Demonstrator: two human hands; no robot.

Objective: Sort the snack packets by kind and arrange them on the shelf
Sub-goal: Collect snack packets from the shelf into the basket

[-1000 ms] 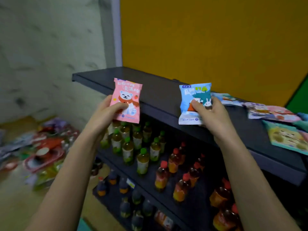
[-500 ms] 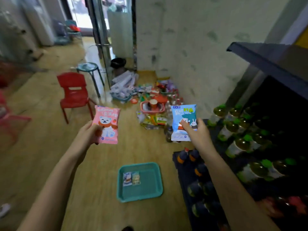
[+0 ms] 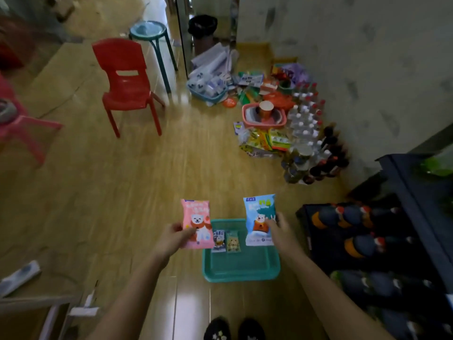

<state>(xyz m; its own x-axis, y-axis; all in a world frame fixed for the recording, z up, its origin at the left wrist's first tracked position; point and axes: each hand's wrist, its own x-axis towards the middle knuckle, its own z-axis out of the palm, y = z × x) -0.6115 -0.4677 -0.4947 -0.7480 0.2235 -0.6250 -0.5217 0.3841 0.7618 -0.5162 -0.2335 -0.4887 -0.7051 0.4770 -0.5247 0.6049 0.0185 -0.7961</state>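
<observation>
The left hand (image 3: 171,238) pinches a pink plastic snack packet printed with a white bear (image 3: 197,223) by its lower left edge, thumb on the front and fingers behind. The right hand (image 3: 282,230) grips a blue plastic snack packet with a bear picture (image 3: 259,219) at its right side. Both packets are held upright in the air above the wooden floor, well apart from the dark shelf unit (image 3: 404,192) at the right, and they overlap the far rim of a teal rectangular plastic tray (image 3: 241,266) lying on the floor below. In that tray two smaller packets lie flat side by side, a dark blue one (image 3: 219,241) (partly hidden by the pink packet) and a yellow-green one (image 3: 232,241). Dark bottles with orange labels (image 3: 355,246) fill the shelf unit's low tiers just right of the tray. Farther off, against the wall, sits a heap of mixed goods: clear water bottles (image 3: 306,119), yellow and green bags (image 3: 267,141), and a pink basin holding a paper cup (image 3: 264,116). A red plastic chair (image 3: 127,82) and a teal round stool (image 3: 149,30) stand to the left. The person's black shoes (image 3: 232,330) show at the bottom edge.
</observation>
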